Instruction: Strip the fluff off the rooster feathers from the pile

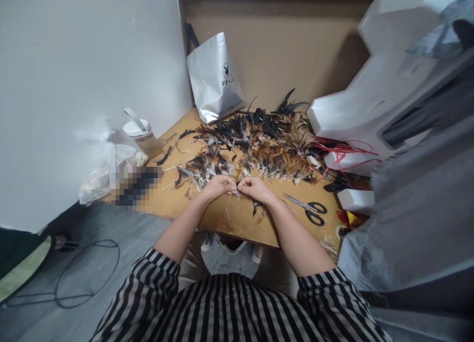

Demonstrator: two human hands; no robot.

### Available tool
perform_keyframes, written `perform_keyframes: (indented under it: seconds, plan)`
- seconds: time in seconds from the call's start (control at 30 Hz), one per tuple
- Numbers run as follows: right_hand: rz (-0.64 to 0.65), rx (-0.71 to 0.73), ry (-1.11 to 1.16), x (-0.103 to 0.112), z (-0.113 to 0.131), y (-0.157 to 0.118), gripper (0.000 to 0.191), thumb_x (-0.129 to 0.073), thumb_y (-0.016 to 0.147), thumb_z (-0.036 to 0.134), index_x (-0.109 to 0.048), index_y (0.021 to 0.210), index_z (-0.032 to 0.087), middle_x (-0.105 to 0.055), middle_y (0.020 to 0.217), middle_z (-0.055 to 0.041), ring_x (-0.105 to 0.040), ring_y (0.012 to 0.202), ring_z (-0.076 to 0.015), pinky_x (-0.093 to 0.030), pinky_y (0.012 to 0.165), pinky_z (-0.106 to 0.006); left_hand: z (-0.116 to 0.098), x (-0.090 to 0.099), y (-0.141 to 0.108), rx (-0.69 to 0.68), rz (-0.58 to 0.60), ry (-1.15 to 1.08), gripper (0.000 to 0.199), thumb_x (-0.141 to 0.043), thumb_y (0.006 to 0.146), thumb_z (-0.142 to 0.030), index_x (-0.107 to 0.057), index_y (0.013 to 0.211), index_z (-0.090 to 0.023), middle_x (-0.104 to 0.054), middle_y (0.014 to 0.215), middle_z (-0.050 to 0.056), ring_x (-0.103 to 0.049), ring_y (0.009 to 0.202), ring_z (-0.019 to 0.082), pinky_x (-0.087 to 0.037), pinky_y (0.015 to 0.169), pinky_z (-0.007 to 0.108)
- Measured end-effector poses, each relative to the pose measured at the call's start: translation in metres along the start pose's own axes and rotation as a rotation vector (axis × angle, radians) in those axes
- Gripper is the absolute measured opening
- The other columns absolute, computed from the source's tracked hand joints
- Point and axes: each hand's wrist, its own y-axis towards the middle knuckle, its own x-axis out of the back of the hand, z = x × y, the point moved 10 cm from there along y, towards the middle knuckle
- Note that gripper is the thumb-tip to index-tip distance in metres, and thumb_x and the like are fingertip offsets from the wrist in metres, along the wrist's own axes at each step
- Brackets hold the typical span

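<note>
Over the front part of the wooden table, my left hand [221, 186] and my right hand [255, 188] are close together, fingers pinched. Between the fingertips is a small feather [236, 190] with pale fluff at its base; which hand bears more of it I cannot tell. Just beyond my hands lie rows of brown and orange feathers [277, 162], with darker black ones [233, 130] behind them. Scissors [305, 208] with black handles rest to the right of my right hand. A few loose feathers [256, 206] lie below my fingers.
A silver bag [215, 80] stands against the back panel. On the left are a lidded plastic jug [142, 134] and a clear plastic bag [107, 171]. Red strings [348, 152] hang by white foam blocks [355, 201] at the right. A grey cloth [418, 204] borders the table.
</note>
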Motion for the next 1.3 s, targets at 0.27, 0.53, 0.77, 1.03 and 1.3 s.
perform_keyframes:
  seconds: [0.27,0.53,0.77,1.03,1.3]
  plan:
    - [-0.016,0.095,-0.161,-0.004,0.014,-0.003,0.020,-0.056,0.067,0.030,-0.064,0.067,0.012,-0.058,0.058,-0.0010,-0.046,0.051,-0.0082,-0.035,0.050,-0.019,0.004,0.004,0.000,0.039,-0.006,-0.055,0.026,-0.074,0.051,-0.024,-0.060,0.067,-0.009,-0.059,0.053,0.001,-0.054,0.048,0.008,-0.044,0.054,0.021]
    - [-0.001,0.238,-0.278,-0.004,0.025,-0.003,0.017,-0.058,0.068,0.028,-0.069,0.068,0.015,-0.064,0.066,-0.0034,-0.053,0.061,-0.0112,-0.039,0.059,-0.021,0.000,0.002,-0.002,0.035,-0.004,-0.084,0.023,-0.072,0.053,-0.019,-0.059,0.068,-0.009,-0.059,0.052,0.001,-0.054,0.049,0.008,-0.043,0.053,0.021]
    - [0.013,0.071,-0.171,0.000,0.005,0.000,0.019,-0.057,0.066,0.028,-0.067,0.071,0.012,-0.065,0.065,-0.0023,-0.052,0.056,-0.0099,-0.038,0.053,-0.019,0.001,0.004,-0.004,-0.033,-0.043,-0.131,0.029,-0.073,0.053,-0.021,-0.057,0.074,-0.009,-0.059,0.054,0.001,-0.054,0.048,0.008,-0.042,0.052,0.020]
    - [-0.064,0.052,-0.216,0.000,0.006,0.000,0.017,-0.056,0.064,0.027,-0.065,0.064,0.013,-0.062,0.059,-0.0011,-0.050,0.052,-0.0084,-0.036,0.050,-0.017,-0.002,0.007,-0.007,-0.094,-0.093,-0.091,0.028,-0.072,0.053,-0.021,-0.056,0.074,-0.010,-0.058,0.056,0.000,-0.053,0.050,0.008,-0.041,0.052,0.020]
    - [-0.096,0.099,-0.300,0.000,0.007,-0.001,0.014,-0.053,0.062,0.021,-0.063,0.060,0.013,-0.061,0.056,0.0000,-0.049,0.052,-0.0079,-0.035,0.049,-0.017,-0.006,0.008,-0.009,-0.146,-0.129,-0.021,0.027,-0.072,0.052,-0.020,-0.058,0.072,-0.010,-0.058,0.061,0.000,-0.052,0.054,0.007,-0.040,0.054,0.020]
